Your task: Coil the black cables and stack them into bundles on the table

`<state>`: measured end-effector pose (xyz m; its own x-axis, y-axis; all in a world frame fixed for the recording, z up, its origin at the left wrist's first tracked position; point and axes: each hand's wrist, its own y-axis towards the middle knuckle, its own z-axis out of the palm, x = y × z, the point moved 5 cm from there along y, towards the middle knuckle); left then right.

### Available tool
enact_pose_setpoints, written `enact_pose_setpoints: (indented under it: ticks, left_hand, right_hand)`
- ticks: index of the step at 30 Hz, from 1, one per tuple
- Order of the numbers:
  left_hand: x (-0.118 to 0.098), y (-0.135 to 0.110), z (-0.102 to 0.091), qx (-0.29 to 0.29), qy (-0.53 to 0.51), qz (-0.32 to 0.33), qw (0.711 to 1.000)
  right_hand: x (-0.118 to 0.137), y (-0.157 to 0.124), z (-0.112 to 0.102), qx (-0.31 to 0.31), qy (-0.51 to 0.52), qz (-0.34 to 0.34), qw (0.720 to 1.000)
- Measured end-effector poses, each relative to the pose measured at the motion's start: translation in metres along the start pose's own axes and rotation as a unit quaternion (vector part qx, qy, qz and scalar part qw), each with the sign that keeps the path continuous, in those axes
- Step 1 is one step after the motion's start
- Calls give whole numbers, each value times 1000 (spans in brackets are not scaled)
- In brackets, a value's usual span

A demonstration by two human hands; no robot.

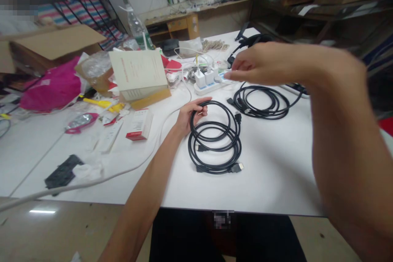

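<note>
My left hand is closed round the upper left side of a black HDMI cable, coiled in loops. More coiled black HDMI cable lies beneath it on the white table, overlapping so that I cannot tell the loops fully apart. One metal-tipped HDMI plug points right at the lower edge. My right hand is raised above the table, its wrist bent, fingers loosely curled and thumb stretched out. Nothing shows in it. Below it lies another coil of black cable.
A white power strip with chargers sits behind the coils. A thick grey cord crosses the table on the left. Further left are a red-and-white box, an open cream box, a pink bag and a black pouch.
</note>
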<state>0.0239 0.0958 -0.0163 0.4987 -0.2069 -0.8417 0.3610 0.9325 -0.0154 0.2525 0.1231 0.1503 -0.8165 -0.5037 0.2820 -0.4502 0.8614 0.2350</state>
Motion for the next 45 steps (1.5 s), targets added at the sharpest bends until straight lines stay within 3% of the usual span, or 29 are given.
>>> enact_pose_setpoints:
  ticks: [1,2,4,7,11,16,20,25,30,38,45]
  left_hand:
    - [0,0,0,3,-10,0,1000]
    - [0,0,0,5,-19,3,1000]
    - [-1,0,0,9,-34,10,999]
    - [-2,-1,2,24,-45,5,999]
    - [-2,-4,8,39,-64,-13,997]
    - [0,-4,12,44,-43,-10,998]
    - [0,-4,10,34,-25,6,999]
    - [-1,-6,14,26,1,0,1000]
    - [-1,-6,18,18,15,-7,1000]
    - [3,-5,14,70,73,0,995]
    - [-6,-10,20,96,139,26,985]
  right_hand:
    - [21,-1,16,68,-25,-18,997]
    - [38,-2,32,94,-21,-43,994]
    - [54,-6,64,90,39,-85,992]
    - [44,-19,109,48,142,-103,983]
    - [18,-41,138,-24,231,-12,973]
    - [12,-50,140,-84,362,86,924]
    - [3,-49,137,-147,456,152,864]
    - [-10,-49,129,-213,554,188,782]
    - [-12,-49,124,-215,646,208,702]
    - [-19,-49,120,-233,716,234,615]
    - [-23,-53,110,-184,762,235,574]
